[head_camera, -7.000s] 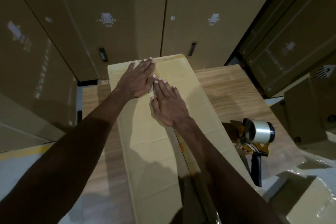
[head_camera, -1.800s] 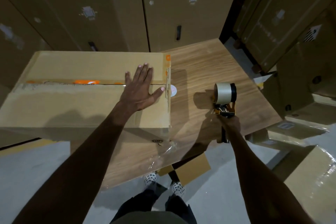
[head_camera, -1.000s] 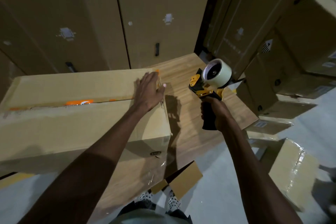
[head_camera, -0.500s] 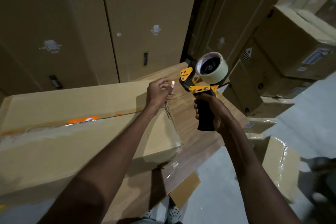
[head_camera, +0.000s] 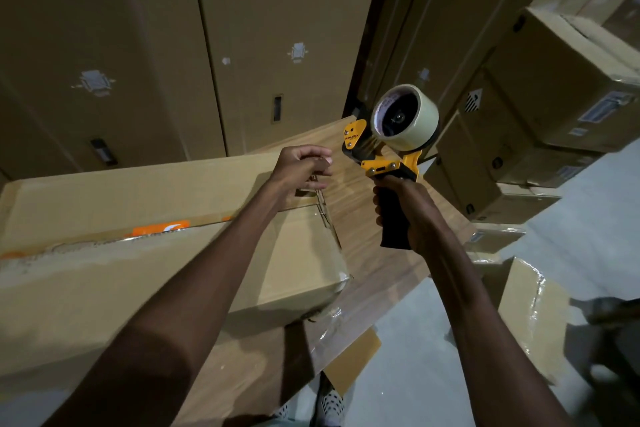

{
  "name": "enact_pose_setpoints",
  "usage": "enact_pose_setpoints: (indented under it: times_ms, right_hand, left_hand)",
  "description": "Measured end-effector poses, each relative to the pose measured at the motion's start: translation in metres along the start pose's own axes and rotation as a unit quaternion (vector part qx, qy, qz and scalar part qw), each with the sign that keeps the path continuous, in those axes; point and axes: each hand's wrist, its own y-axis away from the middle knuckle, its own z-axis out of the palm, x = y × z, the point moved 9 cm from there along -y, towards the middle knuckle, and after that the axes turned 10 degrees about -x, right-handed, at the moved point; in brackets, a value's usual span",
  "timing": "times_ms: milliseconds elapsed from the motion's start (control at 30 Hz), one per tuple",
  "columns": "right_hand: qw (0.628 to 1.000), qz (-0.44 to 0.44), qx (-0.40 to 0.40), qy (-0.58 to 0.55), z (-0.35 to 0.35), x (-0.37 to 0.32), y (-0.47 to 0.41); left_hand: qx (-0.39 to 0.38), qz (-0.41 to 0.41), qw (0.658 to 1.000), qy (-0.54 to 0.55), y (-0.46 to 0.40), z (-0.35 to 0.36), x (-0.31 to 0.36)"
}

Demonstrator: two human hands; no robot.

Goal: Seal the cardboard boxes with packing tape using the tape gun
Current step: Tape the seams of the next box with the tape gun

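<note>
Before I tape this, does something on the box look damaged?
Yes. Along the box top seam, the paper surface is torn and rough beside orange tape remains. At its near right corner, clear film is wrinkled.

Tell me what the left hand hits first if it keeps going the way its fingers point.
Likely the tape gun: the left hand has its curled fingers aimed at the yellow front end, held up by the right hand. Depth is unclear, so it may pass nearer or farther.

Right grip [head_camera: 403,204] fisted, raised, left grip [head_camera: 299,168] curled, perhaps pinching
</note>
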Motion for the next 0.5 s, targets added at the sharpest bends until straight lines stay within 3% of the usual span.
enact_pose_setpoints:
  times_ms: [200, 500]
  right_hand:
    - [1.000, -0.015, 0.006, 0.024, -0.004, -0.002, 0.000]
    - [0.996, -0.042, 0.003, 0.080, -0.007, 0.002, 0.003]
  left_hand:
    - [0.028, -0.054, 0.995, 0.077, -0.009, -0.006, 0.004]
    - [0.071, -0.112, 0.991, -0.011, -0.027, -0.015, 0.016]
